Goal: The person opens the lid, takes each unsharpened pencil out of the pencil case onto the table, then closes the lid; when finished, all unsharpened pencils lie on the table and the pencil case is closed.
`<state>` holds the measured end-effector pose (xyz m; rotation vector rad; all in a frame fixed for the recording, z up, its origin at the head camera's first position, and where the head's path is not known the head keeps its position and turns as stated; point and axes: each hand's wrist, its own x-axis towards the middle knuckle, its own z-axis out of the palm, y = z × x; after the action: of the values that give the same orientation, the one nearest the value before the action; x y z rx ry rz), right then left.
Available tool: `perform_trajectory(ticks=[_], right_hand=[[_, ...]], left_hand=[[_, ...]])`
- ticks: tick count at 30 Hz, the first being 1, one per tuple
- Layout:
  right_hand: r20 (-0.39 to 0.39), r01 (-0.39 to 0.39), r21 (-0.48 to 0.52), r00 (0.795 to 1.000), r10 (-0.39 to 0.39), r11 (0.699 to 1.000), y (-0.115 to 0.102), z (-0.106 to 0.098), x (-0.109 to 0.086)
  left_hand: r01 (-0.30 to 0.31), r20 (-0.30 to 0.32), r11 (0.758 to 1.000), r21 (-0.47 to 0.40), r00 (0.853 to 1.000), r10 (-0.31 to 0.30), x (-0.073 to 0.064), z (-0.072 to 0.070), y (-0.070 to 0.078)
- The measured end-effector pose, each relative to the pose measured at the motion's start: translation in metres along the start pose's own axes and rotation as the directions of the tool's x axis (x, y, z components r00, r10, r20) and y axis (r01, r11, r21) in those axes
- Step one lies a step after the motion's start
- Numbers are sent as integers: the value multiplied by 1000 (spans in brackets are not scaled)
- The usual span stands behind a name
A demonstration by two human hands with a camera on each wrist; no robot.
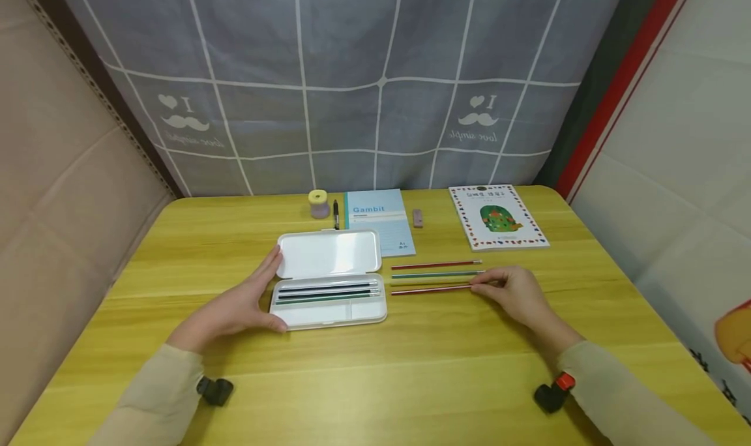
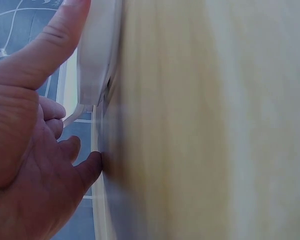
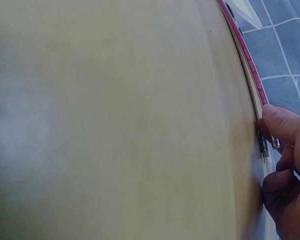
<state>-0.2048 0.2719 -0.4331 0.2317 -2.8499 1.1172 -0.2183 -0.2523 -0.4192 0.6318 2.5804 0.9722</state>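
A white pencil case (image 1: 319, 312) lies open on the table, its lid (image 1: 328, 253) tipped back. Several dark and green pencils (image 1: 327, 294) lie side by side in its rear section. My left hand (image 1: 246, 299) spans the case's left side, thumb at the front corner and fingertips by the lid's edge; the left wrist view shows the thumb stretched along it. Right of the case, my right hand (image 1: 513, 294) pinches a red pencil (image 1: 431, 290) near its end between thumb and forefinger. Behind that pencil lie a yellowish one, a green pencil (image 1: 434, 274) and another red pencil (image 1: 436, 265).
Behind the case are a blue notebook (image 1: 384, 214), a black pen (image 1: 336, 214) and a yellow-topped jar (image 1: 319, 203). An eraser (image 1: 418, 218) lies right of the notebook. A white picture-covered book (image 1: 499, 218) rests at the back right. A grey checked curtain (image 1: 352, 107) hangs behind the table.
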Motion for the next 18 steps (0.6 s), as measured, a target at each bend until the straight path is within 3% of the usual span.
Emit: perform_trajectory(ticks=[18], right_hand=[[16,-1,2,1000,0,1000,4,1,-1]], left_hand=[[-11,5,1000,-7,1000,11,0,0,-1]])
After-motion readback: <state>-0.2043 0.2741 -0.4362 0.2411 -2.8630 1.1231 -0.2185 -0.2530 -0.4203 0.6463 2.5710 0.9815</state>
